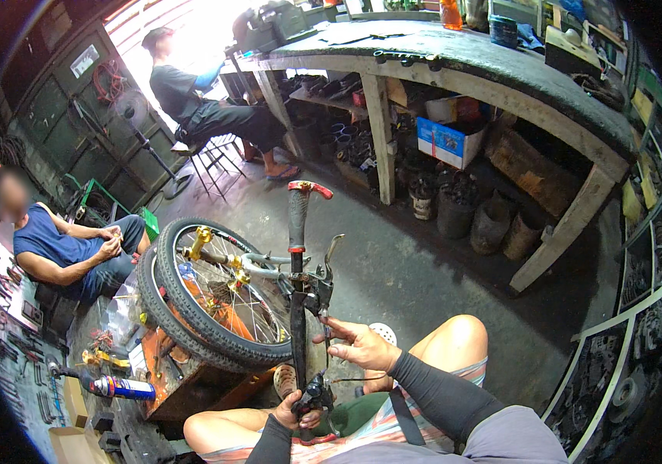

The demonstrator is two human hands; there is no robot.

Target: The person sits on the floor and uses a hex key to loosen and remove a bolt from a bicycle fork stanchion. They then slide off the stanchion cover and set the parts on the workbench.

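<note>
A bicycle handlebar [298,336] stretches away from my lap, with a grey grip [298,216] and red end at its far end. My left hand [297,411] is closed around the near part of the bar, beside a black brake lever clamp [317,392]. By the far brake lever [329,267], my right hand [363,346] has its thumb and fingers at a thin cable [328,352] hanging from the lever. The fingertips are partly hidden. The fork [257,265] and a knobby-tyred wheel [226,290] with gold parts lie just left of the bar.
A spray can [123,387] lies at the lower left near a low orange-topped box [162,387]. One person [75,247] sits at the left holding something small; another [191,100] sits by the long workbench [455,66]. Buckets [493,224] stand beneath the bench.
</note>
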